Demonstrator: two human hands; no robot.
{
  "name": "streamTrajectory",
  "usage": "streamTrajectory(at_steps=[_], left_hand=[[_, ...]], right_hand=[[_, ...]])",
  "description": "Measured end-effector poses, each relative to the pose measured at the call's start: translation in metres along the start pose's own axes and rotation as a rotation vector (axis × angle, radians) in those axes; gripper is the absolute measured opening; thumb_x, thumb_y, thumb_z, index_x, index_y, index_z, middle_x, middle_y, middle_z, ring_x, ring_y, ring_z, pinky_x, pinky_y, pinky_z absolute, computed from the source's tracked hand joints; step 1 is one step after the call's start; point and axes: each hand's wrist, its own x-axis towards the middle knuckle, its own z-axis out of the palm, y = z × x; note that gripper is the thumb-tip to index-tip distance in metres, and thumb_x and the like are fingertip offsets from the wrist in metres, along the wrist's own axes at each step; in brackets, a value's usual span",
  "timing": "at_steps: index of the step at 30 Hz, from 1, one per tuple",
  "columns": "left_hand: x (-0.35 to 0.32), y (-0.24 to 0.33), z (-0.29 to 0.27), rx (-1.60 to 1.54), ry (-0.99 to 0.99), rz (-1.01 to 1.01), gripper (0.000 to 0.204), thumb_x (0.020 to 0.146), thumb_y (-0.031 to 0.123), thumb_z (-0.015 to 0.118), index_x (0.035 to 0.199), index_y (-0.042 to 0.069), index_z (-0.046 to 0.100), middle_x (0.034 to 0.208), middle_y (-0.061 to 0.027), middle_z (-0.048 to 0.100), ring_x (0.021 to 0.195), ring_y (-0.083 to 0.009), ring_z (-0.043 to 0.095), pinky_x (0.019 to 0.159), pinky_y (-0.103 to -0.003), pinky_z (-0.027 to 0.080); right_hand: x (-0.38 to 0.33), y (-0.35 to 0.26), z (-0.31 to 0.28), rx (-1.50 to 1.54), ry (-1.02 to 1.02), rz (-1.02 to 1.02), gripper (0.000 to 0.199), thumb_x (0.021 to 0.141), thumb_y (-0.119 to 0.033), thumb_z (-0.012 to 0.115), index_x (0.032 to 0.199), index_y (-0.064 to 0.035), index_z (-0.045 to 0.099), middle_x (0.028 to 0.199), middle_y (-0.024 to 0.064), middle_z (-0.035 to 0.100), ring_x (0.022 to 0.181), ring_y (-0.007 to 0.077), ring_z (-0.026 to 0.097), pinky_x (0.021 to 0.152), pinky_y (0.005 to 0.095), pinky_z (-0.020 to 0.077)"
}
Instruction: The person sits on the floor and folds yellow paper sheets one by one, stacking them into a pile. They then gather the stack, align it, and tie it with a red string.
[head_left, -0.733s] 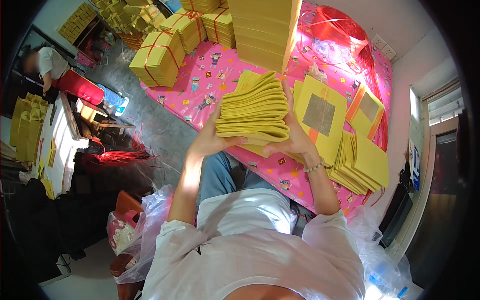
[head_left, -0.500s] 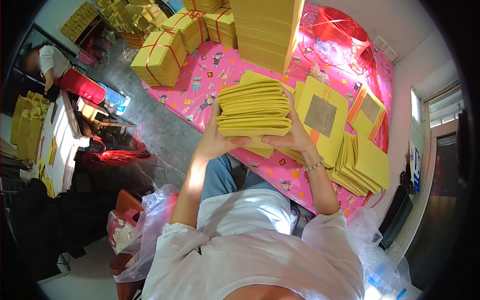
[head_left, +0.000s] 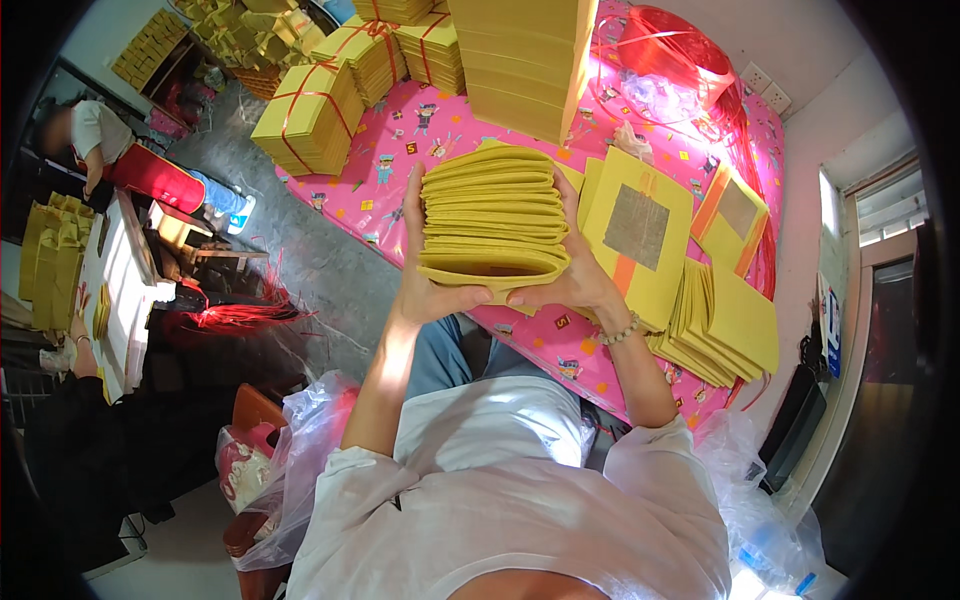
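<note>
Between my two hands I hold a thick stack of folded yellow paper, its layered edges turned toward me. My left hand is pressed to the stack's left side, thumb along the bottom front edge. On the opposite side, my right hand grips it the same way, with a beaded bracelet on the wrist. The stack is held over the near edge of a table with a pink patterned cover. To its right lie yellow sheets with a grey square and orange stripe, and a fanned pile of yellow paper.
Bundles of yellow paper tied with red strapping stand at the table's far left. A tall yellow block rises behind my hands. Red strapping coils sit far right. At left, a person bends by a white worktable.
The stack has shifted slightly left and its uneven layers now sit more evenly aligned, with the lowest fold gaping. Another person's hand has come into view at the white worktable.
</note>
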Motion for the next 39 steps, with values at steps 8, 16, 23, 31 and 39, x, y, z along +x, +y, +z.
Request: streamTrajectory(at_steps=[8,16,23,31,39], left_hand=[[-0.007,-0.010,-0.017,0.285,-0.020,-0.127,0.123,0.058,0.016,0.084,0.148,0.004,0.001,0.143,-0.0179,0.030,0.134,-0.0297,0.033,0.110,-0.041,0.030],[-0.004,-0.016,-0.010,0.152,0.024,-0.112,0.113,0.058,0.010,0.081,0.146,0.002,0.010,0.139,-0.0146,0.033,0.131,-0.0271,0.037,0.108,-0.039,0.032],[-0.007,-0.014,-0.011,0.141,0.015,-0.145,0.117,0.056,0.013,0.081,0.147,0.002,0.007,0.141,-0.0163,0.032,0.132,-0.0285,0.037,0.109,-0.039,0.031],[-0.006,-0.013,-0.018,0.335,-0.056,-0.045,0.127,0.053,0.017,0.082,0.149,0.003,0.000,0.142,-0.0188,0.033,0.134,-0.0318,0.033,0.112,-0.041,0.025],[-0.007,-0.013,-0.018,0.315,-0.076,-0.050,0.132,0.054,0.019,0.085,0.148,0.004,-0.005,0.141,-0.0207,0.036,0.135,-0.0330,0.032,0.112,-0.043,0.023]], right_hand=[[-0.001,0.003,-0.003,-0.139,-0.002,-0.113,0.152,0.040,-0.045,0.095,0.150,-0.0068,-0.003,0.152,0.0141,0.012,0.142,0.0274,0.014,0.116,0.0395,0.0146],[-0.005,0.004,-0.003,0.265,0.275,-0.025,0.108,0.073,-0.064,0.067,0.146,-0.0024,0.017,0.147,0.0142,0.024,0.140,0.0256,0.020,0.114,0.0411,0.0193],[-0.033,0.001,-0.007,-0.038,0.457,-0.137,0.018,0.092,-0.015,0.061,0.101,-0.0007,0.055,0.100,0.0058,0.054,0.093,0.0129,0.051,0.084,0.0281,0.0415],[-0.034,0.005,-0.004,0.079,0.422,-0.012,0.012,0.089,-0.002,0.061,0.101,0.0007,0.060,0.098,0.0061,0.057,0.092,0.0132,0.057,0.082,0.0255,0.0468],[-0.030,-0.001,-0.008,0.011,0.394,-0.019,0.016,0.085,0.001,0.065,0.102,-0.0002,0.064,0.096,0.0051,0.059,0.089,0.0120,0.058,0.079,0.0243,0.0475]])
